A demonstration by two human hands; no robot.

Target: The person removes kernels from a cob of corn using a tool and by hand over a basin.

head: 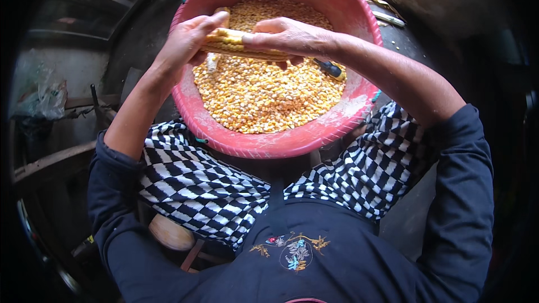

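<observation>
An ear of dried corn (231, 42) is held level between my two hands, above a red plastic tub (269, 148). My left hand (189, 38) grips its left end, thumb raised on top. Around the right end, my right hand (282, 38) is closed with the thumb pressed on the kernels. Loose yellow corn kernels (269, 97) cover the bottom of the tub. A dark-handled tool (330, 69) lies on them at the right, its other end hidden behind my right hand. Below my left hand, a pale cob piece (212, 63) rests among the kernels.
The tub sits between my knees in checked trousers (202, 181). Husk scraps (387, 17) and stray kernels are on the dark floor at the upper right. At the left are a clear plastic bag (46, 99) and a wooden bar (54, 160). A round wooden seat (170, 232) shows beneath me.
</observation>
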